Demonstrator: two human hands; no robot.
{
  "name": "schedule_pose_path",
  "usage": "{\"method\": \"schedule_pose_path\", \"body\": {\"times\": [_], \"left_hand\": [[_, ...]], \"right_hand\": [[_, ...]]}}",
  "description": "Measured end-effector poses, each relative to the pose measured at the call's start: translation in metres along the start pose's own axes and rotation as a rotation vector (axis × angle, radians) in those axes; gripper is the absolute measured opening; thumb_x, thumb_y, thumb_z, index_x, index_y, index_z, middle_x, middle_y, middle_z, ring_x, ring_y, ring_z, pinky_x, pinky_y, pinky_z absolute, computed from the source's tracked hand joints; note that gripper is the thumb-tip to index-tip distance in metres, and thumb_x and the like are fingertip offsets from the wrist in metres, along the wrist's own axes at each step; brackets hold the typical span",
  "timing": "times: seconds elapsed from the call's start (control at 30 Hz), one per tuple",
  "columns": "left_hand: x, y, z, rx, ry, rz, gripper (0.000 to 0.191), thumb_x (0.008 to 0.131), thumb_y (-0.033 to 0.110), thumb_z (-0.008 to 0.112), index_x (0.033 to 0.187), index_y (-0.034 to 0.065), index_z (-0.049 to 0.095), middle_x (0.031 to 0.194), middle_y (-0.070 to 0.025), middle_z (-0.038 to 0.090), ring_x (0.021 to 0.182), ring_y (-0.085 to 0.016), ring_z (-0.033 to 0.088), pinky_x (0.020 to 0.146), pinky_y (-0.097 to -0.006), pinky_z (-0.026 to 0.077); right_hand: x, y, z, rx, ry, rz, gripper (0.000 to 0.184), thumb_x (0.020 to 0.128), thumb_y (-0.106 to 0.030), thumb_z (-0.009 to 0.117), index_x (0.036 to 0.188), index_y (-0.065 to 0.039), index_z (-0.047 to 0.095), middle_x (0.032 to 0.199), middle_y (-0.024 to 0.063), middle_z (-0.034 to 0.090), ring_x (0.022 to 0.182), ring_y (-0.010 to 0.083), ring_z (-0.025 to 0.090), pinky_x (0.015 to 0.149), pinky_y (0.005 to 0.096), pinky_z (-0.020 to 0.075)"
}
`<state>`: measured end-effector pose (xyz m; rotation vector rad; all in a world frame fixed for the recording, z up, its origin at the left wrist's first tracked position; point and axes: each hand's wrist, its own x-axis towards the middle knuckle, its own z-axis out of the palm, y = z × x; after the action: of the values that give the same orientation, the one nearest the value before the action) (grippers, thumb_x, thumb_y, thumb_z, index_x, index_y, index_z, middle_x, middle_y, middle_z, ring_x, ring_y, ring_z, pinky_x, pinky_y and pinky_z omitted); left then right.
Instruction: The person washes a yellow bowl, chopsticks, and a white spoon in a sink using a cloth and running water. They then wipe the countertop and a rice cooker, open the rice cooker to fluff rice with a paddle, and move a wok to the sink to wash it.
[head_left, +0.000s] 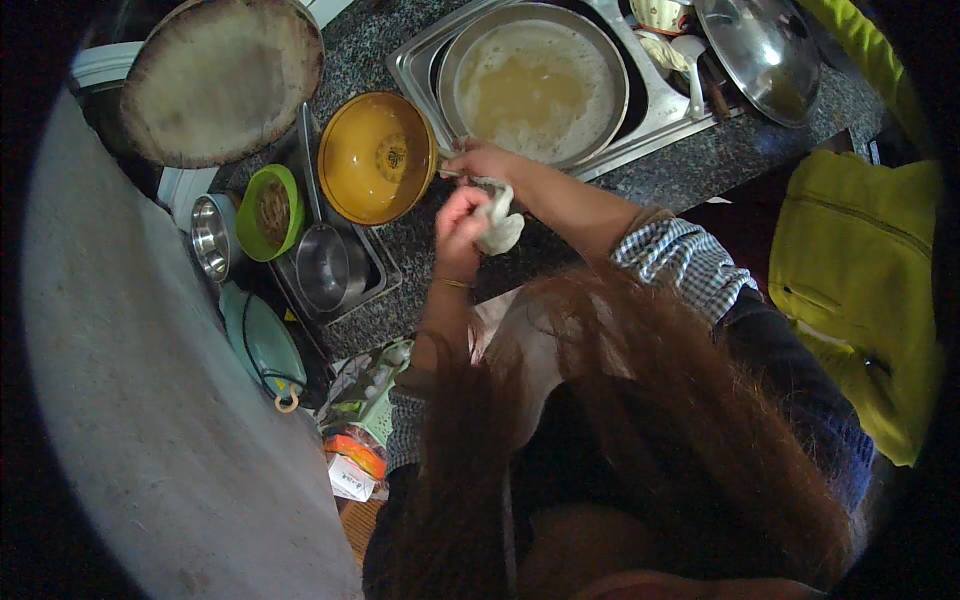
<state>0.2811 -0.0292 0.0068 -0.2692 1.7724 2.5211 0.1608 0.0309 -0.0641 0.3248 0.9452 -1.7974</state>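
Observation:
My left hand (460, 219), blurred, is closed on a crumpled whitish cloth (501, 221) above the counter. Just beyond it, my right hand (484, 161) reaches across between the yellow bowl and the sink, its fingers around a thin light-coloured object (448, 173) whose kind is unclear. The cloth's upper edge lies close under the right hand. The yellow bowl (367, 161), with a dark mark inside, stands left of both hands. A large round metal pan (536, 90) with cloudy, yellowish liquid sits in the steel sink (600, 161).
A big round wooden board (223, 82) is at upper left. Nearby are a steel pan (324, 266), a green bowl (259, 244) with brown contents, a metal bowl (211, 240) and a teal basin (262, 337). A metal lid (765, 60) lies right of the sink; a yellow-green garment (851, 247) hangs at right.

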Motion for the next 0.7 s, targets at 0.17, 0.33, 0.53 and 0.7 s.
{"method": "schedule_pose_path", "body": {"times": [0.17,0.33,0.53,0.7], "left_hand": [[0.026,-0.006,-0.033,0.302,0.299,-0.162,0.032,0.095,0.029,0.048,0.097,0.0000,0.062,0.095,-0.0044,0.062,0.090,-0.015,0.056,0.085,-0.0285,0.041],[0.031,-0.022,-0.031,0.346,0.333,-0.073,0.035,0.096,0.024,0.052,0.117,-0.0042,0.057,0.112,-0.0097,0.061,0.105,-0.017,0.055,0.095,-0.0291,0.038],[0.044,-0.045,-0.055,0.320,0.450,0.020,0.044,0.095,0.021,0.054,0.129,-0.0058,0.047,0.126,-0.0134,0.054,0.116,-0.020,0.051,0.102,-0.0310,0.036],[0.040,-0.051,-0.028,0.376,0.436,-0.082,0.039,0.093,0.016,0.057,0.127,-0.0007,0.048,0.119,-0.0103,0.056,0.113,-0.018,0.050,0.099,-0.0316,0.037]], "right_hand": [[0.004,0.011,-0.015,-0.381,0.008,-0.044,0.030,0.086,-0.022,0.062,0.103,0.002,0.058,0.080,0.0094,0.061,0.067,0.0185,0.058,0.059,0.0367,0.0483],[-0.009,0.018,-0.036,-0.757,0.025,-0.371,0.038,0.089,-0.034,0.057,0.093,0.003,0.063,0.072,0.0063,0.056,0.061,0.0151,0.050,0.054,0.0347,0.0410],[-0.044,0.016,-0.037,-0.411,0.287,-0.192,0.038,0.090,-0.036,0.053,0.089,0.001,0.062,0.068,0.0049,0.054,0.058,0.0140,0.045,0.052,0.0336,0.0379],[-0.057,0.016,-0.051,-0.291,0.348,-0.221,0.031,0.090,-0.034,0.053,0.088,-0.003,0.058,0.065,0.0032,0.049,0.057,0.0145,0.044,0.053,0.0328,0.0376]]}}
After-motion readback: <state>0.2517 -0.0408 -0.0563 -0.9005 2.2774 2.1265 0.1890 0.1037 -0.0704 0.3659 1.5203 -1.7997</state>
